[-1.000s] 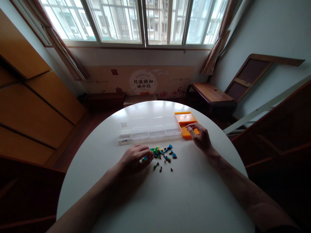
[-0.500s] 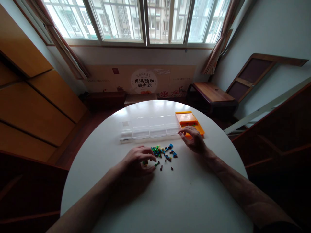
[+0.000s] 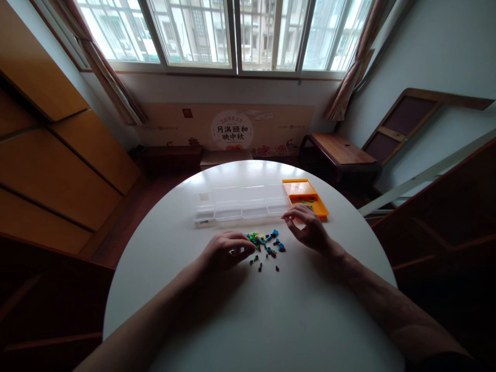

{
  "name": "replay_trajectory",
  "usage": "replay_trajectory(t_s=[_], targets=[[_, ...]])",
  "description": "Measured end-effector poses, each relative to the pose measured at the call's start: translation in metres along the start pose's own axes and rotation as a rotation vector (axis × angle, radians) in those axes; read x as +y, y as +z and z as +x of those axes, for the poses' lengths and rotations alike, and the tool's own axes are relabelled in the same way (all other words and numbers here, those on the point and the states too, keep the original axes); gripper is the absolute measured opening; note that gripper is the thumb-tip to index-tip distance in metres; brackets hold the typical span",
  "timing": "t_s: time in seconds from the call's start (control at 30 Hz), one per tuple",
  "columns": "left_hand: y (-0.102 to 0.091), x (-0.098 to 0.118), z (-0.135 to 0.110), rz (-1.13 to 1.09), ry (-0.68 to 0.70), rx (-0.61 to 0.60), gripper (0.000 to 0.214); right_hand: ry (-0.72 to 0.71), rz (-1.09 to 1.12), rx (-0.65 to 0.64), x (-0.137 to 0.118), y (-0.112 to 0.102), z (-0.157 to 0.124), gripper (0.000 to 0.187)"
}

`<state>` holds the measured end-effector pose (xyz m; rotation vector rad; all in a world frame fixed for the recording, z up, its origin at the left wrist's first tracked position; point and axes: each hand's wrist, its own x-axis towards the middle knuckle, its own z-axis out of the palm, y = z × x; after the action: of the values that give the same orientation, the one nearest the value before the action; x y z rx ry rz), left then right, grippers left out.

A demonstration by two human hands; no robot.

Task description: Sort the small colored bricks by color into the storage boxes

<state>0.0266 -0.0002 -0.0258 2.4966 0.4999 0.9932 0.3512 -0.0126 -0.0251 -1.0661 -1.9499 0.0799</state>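
Observation:
Small building bricks [image 3: 267, 240] in green, blue, yellow and brown lie in a loose pile on the white table. My left hand [image 3: 228, 248] is at the pile's left side, thumb and index finger closed together in a pinch; whatever is between the tips is too small to make out. It hides part of the pile. My right hand [image 3: 308, 225] hovers by the front left corner of an orange box [image 3: 321, 205], its thumb and index tips drawn together, with no content discernible. Several small green bricks [image 3: 304, 202] lie inside the box.
A clear plastic compartment case [image 3: 228, 212] lies left of the orange box, behind the pile. The round white table [image 3: 271, 320] has its curved edge on both sides. Beyond it stand a wooden side table [image 3: 341, 147] and a low windowed wall.
My left hand's thumb and index finger have come together over the pile's front. My right hand has shifted slightly to the left and down from the box, its fingertips closer together.

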Motion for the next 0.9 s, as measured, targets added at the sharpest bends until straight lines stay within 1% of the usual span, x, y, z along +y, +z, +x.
replay_trajectory(t_s=[0.13,0.23,0.33,0.5,0.7,0.8,0.9], targets=[[0.003,0.009,0.003,-0.152,-0.094,0.095,0.012,-0.149,0.073,-0.070,-0.022,0.002,0.000,0.009],[0.005,0.017,0.006,-0.206,-0.140,0.123,0.011,-0.246,0.120,-0.133,-0.038,0.007,-0.002,0.011],[0.007,0.020,0.007,-0.205,-0.141,0.129,0.011,-0.291,0.129,-0.173,-0.046,0.013,-0.004,0.014],[0.012,0.019,0.008,-0.174,-0.127,0.086,0.013,-0.311,0.103,-0.195,-0.042,0.017,-0.008,0.009],[0.015,0.018,0.010,-0.132,-0.095,0.086,0.010,-0.389,0.064,-0.200,-0.041,0.015,-0.009,0.007],[0.014,0.019,0.011,-0.077,-0.076,0.092,0.008,-0.373,0.081,-0.188,-0.042,0.013,-0.008,0.007],[0.013,0.019,0.012,0.004,-0.056,0.085,0.008,-0.314,0.091,-0.158,-0.035,0.006,-0.004,0.007]])
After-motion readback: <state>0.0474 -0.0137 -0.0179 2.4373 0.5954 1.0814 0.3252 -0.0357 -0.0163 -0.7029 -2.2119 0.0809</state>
